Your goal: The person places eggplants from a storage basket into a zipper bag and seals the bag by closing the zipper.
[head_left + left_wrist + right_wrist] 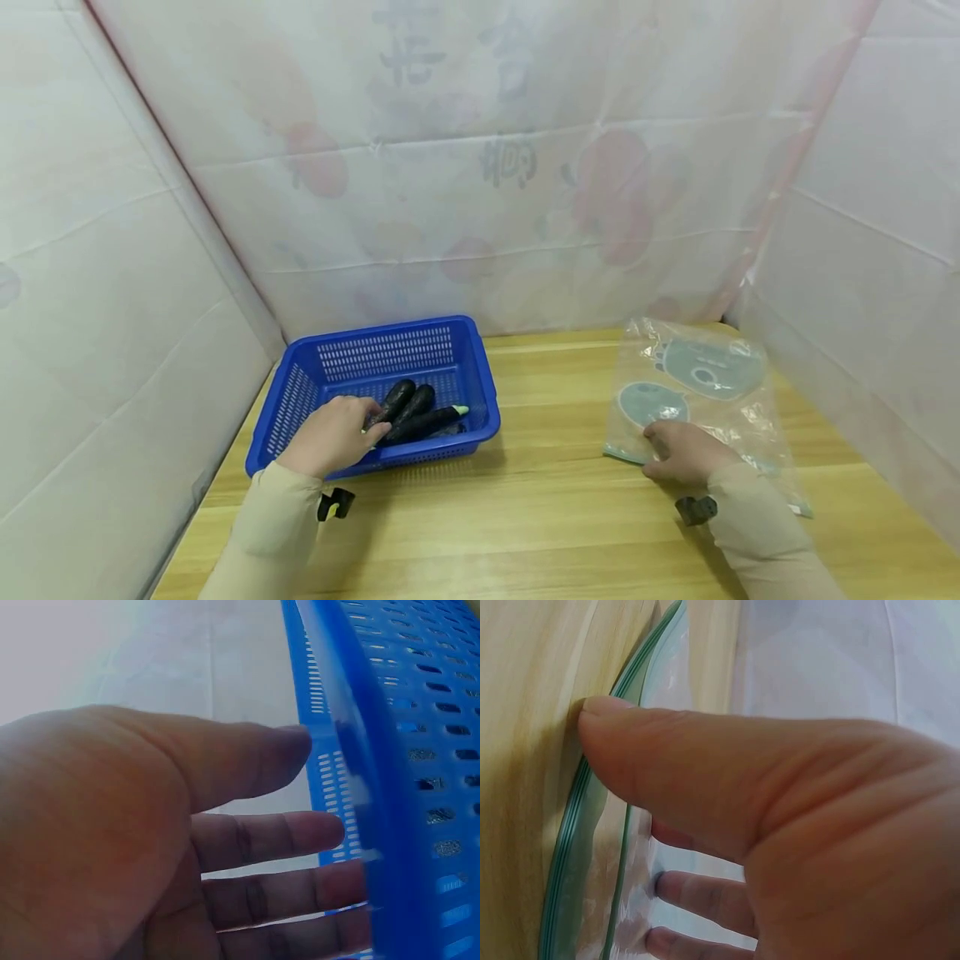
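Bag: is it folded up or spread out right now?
Spread out: in the head view, the bag lies flat on the table, its printed shapes facing up.

No text is readable; faint characters [508, 158] mark the back sheet [480, 208]

L hand [330, 435] is partly hiding eggplants [422, 423], lower L-ctr; sleeves [276, 521] are running off btm edge; wall lettering [510, 158], upper ctr, is looking blurred (can't read it).

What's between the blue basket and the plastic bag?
Bare wooden tabletop only, from the blue basket's right side to the plastic bag's left edge; the head view shows it.
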A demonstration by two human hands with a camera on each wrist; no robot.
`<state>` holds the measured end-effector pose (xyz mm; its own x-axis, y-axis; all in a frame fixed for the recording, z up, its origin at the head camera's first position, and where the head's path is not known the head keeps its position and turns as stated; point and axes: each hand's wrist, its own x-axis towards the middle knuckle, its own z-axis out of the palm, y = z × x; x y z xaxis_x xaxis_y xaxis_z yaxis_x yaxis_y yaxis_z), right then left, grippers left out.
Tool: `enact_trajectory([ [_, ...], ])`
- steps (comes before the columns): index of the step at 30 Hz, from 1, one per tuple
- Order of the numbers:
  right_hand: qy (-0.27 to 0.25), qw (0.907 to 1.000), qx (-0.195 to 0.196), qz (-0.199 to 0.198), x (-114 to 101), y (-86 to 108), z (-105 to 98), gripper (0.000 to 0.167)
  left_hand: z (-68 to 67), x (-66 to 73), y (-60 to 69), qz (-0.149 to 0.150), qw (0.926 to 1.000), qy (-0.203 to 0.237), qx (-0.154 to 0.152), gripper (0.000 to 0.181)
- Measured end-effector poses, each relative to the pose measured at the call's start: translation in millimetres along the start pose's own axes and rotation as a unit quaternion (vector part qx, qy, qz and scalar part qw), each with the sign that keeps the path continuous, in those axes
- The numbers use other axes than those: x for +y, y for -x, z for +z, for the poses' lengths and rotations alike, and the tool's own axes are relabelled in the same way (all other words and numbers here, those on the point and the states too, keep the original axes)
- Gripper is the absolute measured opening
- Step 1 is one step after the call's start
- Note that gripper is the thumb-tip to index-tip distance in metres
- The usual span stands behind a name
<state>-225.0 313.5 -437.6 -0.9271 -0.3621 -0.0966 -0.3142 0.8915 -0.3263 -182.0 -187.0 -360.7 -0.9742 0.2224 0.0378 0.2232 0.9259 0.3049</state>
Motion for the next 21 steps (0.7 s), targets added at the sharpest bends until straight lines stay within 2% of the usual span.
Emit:
enact_trajectory([
  [4,0.007,1.0000,0.003,-0.003,0.8,-0.5,0.3,0.060,-6.4,-0.3,-7.6,0.008,0.9994,-0.003,-0.035,0.033],
  [9,0.015,0.9998,0.005,-0.009,1.0,-0.5,0.4,0.061,-11.5,-5.4,-23.4,0.010,0.9960,0.013,-0.088,0.030],
  [15,0.016,0.9998,0.005,-0.005,0.7,-0.4,0.9,0.061,-13.1,-14.8,-42.3,0.008,0.9892,0.022,-0.145,0.021],
  [21,0.015,0.9998,0.006,-0.008,0.3,-0.6,0.7,0.061,-11.4,-20.2,-59.6,0.003,0.9806,0.014,-0.195,0.021],
])
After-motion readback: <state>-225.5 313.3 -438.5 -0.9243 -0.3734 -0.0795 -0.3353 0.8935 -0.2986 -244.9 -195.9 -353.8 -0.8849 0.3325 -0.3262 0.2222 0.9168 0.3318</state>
